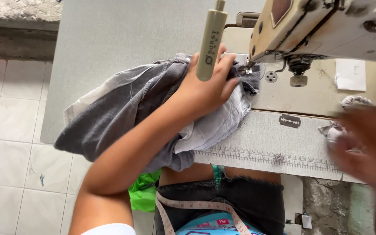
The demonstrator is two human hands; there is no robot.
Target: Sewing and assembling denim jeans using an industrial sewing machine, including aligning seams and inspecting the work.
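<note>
My left hand (205, 89) flat, pressing grey fabric (122, 113) by the needle (250, 68); right hand (366, 143) blurred, can't tell grip.

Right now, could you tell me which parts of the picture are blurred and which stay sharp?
In the head view, the right hand is smeared by motion blur at the frame's edge; the left hand on the grey cloth is sharp, as is the razor blade; soft daylight, no glare.

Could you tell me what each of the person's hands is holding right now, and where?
The left hand presses flat on the grey garment near the sewing machine's needle, pinning rather than gripping it. The right hand is too blurred to tell.
</note>
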